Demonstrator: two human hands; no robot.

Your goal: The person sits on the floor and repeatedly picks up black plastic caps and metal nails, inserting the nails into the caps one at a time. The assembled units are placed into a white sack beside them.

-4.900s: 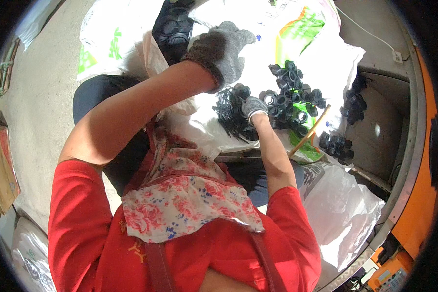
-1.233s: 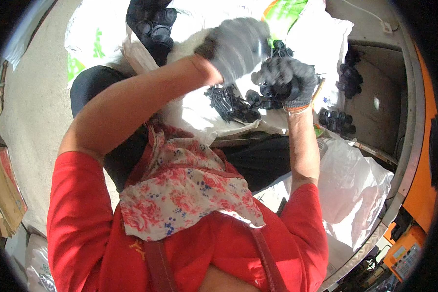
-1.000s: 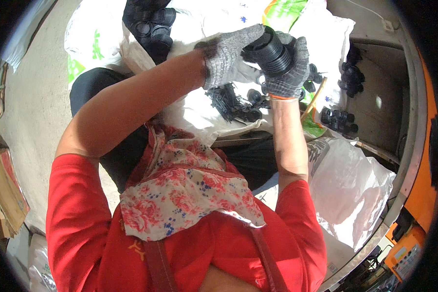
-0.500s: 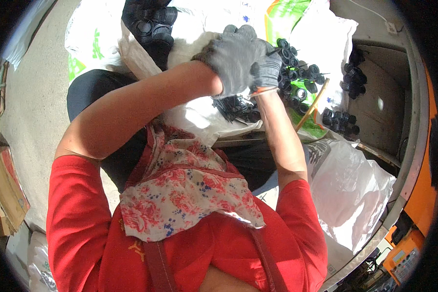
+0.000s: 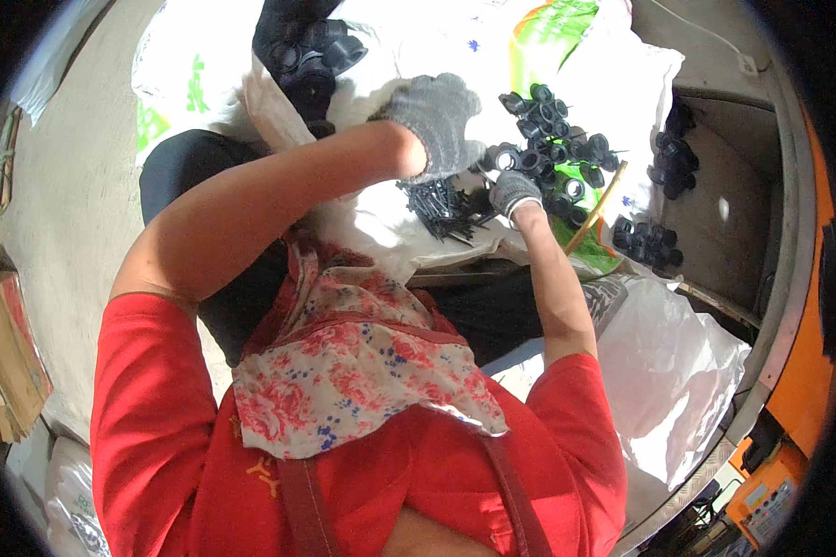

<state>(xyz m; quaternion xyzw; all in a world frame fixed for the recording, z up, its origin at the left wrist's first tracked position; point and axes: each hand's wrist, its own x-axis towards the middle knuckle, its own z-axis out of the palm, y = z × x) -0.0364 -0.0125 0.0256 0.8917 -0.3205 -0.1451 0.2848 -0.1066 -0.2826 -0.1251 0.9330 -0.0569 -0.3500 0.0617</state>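
Grey-gloved right hand (image 5: 514, 192) lowered onto black screws (image 5: 441, 202); left hand (image 5: 437, 121) grip holds black ring (image 5: 505, 158).

Floor: pale bare concrete floor (image 5: 74, 213), running up the left side, sunlit.
Left edge: stack of flat brown cardboard pieces (image 5: 5, 357) lying on the floor.
Upper middle: white woven sacks with green and orange print (image 5: 567, 46), spread flat, brightly lit.
Right: dull grey-brown recessed board (image 5: 734, 223) in shade, with a curved pale metal rim (image 5: 790, 278) beside it.
Far right: orange machine body (image 5: 808, 390).
Lower right: crumpled white plastic bag (image 5: 669, 371).
Light: hard sunlight, sharp shadows.
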